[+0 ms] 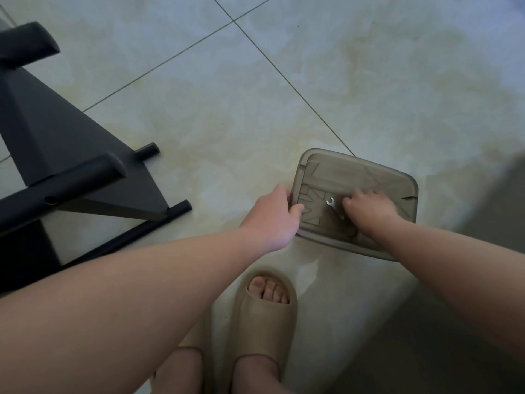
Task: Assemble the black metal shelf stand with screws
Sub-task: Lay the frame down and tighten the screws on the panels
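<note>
Head view: wrench (pixel 331 204) on tray (pixel 358 172) on floor (pixel 284 81), open end up-left, handle running down-right to right hand (pixel 369 207), fingers curled, pinch unclear; left hand (pixel 277 214) grips tray's left rim; stand (pixel 56 132) well left.

Both arms are stretched forward and down, bare to beyond the elbow. The left forearm (pixel 142 280) is carried from the near left towards the centre, its wrist held straight. The left hand (pixel 274 217) is turned thumb-up: the thumb is laid over the left rim of a tray (pixel 355 163) and the fingers are wrapped beneath it, out of sight. The right forearm (pixel 454 265) is brought in from the near right, the wrist bent slightly downward. The right hand (pixel 369 209) is held knuckles up, its fingers curled and closed on the handle end of a small wrench (pixel 331 201).
</note>
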Motion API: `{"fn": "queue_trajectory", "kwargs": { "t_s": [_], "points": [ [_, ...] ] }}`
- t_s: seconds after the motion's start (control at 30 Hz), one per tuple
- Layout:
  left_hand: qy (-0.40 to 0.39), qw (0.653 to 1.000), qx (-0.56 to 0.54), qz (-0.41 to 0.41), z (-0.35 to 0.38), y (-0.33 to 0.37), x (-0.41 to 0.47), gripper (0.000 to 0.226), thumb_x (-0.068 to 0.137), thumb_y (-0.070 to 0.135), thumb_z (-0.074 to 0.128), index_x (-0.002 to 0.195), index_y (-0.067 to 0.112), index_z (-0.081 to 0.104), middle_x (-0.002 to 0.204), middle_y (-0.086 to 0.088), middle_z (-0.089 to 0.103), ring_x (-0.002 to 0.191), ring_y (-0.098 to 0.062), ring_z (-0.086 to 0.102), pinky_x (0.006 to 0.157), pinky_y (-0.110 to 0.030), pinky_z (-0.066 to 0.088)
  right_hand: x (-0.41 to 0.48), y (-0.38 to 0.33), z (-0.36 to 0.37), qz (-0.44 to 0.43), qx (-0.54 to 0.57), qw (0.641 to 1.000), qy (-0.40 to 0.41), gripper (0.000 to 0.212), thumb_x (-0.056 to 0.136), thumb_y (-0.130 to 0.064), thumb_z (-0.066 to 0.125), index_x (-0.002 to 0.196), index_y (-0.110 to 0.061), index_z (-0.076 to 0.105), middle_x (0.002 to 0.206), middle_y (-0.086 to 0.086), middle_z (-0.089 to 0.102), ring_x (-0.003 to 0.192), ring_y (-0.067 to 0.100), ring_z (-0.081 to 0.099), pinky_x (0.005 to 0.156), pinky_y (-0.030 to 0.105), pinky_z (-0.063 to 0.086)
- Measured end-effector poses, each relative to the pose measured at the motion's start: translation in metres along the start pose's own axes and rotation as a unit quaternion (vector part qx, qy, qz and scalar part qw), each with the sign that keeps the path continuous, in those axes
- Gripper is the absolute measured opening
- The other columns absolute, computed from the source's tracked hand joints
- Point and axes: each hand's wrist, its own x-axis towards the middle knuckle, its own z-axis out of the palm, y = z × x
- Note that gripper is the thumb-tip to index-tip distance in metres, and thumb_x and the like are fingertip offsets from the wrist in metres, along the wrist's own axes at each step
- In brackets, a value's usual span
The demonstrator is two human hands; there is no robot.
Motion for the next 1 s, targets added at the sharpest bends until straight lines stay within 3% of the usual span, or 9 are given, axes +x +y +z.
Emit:
{"fn": "queue_trajectory", "kwargs": {
  "t_s": [0.1,0.23,0.37,0.5,0.57,0.67,0.77,0.87,1.0],
  "points": [
    [-0.009,1.000,-0.002,-0.005,0.003,0.000,-0.003,0.019,0.101,0.038,0.050,0.103,0.019,0.047,0.095,-0.007,0.067,0.088,-0.028,0.067,0.072,-0.037,0.048,-0.003,0.001,-0.004,0.022,0.027,0.999,-0.006,0.030,0.098,-0.016,0.057,0.128,-0.013,0.054,0.129,0.011,0.059,0.119,0.034,0.059,0.095,0.038,0.044],
    [-0.030,0.999,-0.015,-0.030,-0.002,0.005,-0.008,0.034,0.099,0.043,0.053,0.120,0.017,0.048,0.106,-0.008,0.068,0.099,-0.029,0.067,0.085,-0.040,0.053,-0.010,0.008,-0.013,0.048,0.072,0.995,0.039,0.029,0.097,-0.004,0.045,0.120,-0.016,0.058,0.119,0.010,0.065,0.111,0.034,0.062,0.081,0.035,0.038],
    [-0.073,0.994,0.035,-0.074,-0.028,0.022,-0.025,0.065,0.099,0.047,0.052,0.147,0.010,0.030,0.130,-0.016,0.061,0.118,-0.035,0.060,0.099,-0.040,0.048,-0.029,0.021,-0.043,0.066,0.274,0.957,0.072,0.039,0.089,0.003,0.050,0.120,-0.015,0.065,0.120,0.013,0.063,0.108,0.036,0.062,0.078,0.034,0.044],
    [-0.121,0.979,0.152,-0.066,-0.071,0.053,-0.062,0.045,0.101,0.034,0.051,0.122,-0.005,0.060,0.117,-0.024,0.067,0.102,-0.036,0.065,0.087,-0.037,0.050,-0.068,0.032,-0.101,0.075,0.443,0.881,0.149,0.026,0.092,-0.004,0.057,0.110,-0.015,0.072,0.114,0.011,0.070,0.106,0.032,0.064,0.085,0.034,0.051],
    [-0.123,0.968,0.212,-0.053,-0.093,0.067,-0.089,0.045,0.103,0.034,0.048,0.117,-0.005,0.064,0.117,-0.023,0.068,0.107,-0.037,0.065,0.090,-0.037,0.050,-0.094,0.033,-0.139,0.067,0.486,0.851,0.188,0.010,0.093,-0.015,0.065,0.100,-0.016,0.072,0.103,0.011,0.071,0.098,0.030,0.064,0.083,0.034,0.053],
    [-0.081,0.965,0.247,-0.030,-0.126,0.078,-0.136,0.041,0.103,0.036,0.049,0.126,0.005,0.063,0.126,-0.010,0.065,0.115,-0.029,0.061,0.093,-0.034,0.045,-0.140,0.023,-0.200,0.032,0.521,0.819,0.240,0.005,0.091,-0.018,0.070,0.086,-0.020,0.067,0.082,-0.002,0.066,0.080,0.020,0.061,0.066,0.028,0.046],
    [-0.003,0.984,0.176,-0.026,-0.156,0.072,-0.183,0.031,0.098,0.033,0.056,0.117,0.011,0.066,0.113,-0.003,0.071,0.088,-0.022,0.065,0.081,-0.033,0.050,-0.193,0.003,-0.254,-0.013,0.552,0.789,0.270,0.020,0.086,-0.008,0.062,0.076,-0.025,0.061,0.070,-0.012,0.061,0.066,0.015,0.058,0.053,0.024,0.038],
    [0.070,0.993,0.094,-0.027,-0.182,0.054,-0.223,0.022,0.096,0.030,0.057,0.105,0.013,0.067,0.095,-0.002,0.073,0.071,-0.018,0.066,0.077,-0.034,0.057,-0.234,-0.022,-0.292,-0.047,0.579,0.764,0.280,0.018,0.084,-0.007,0.059,0.077,-0.023,0.063,0.069,-0.011,0.065,0.067,0.018,0.064,0.050,0.022,0.040],
    [0.150,0.986,0.072,-0.026,-0.211,0.021,-0.259,0.023,0.096,0.029,0.057,0.099,0.011,0.070,0.092,-0.004,0.073,0.085,-0.024,0.070,0.078,-0.034,0.055,-0.259,-0.057,-0.316,-0.078,0.594,0.752,0.274,0.016,0.087,-0.011,0.058,0.080,-0.023,0.065,0.070,-0.010,0.069,0.073,0.021,0.067,0.053,0.024,0.047]
  ]
}}
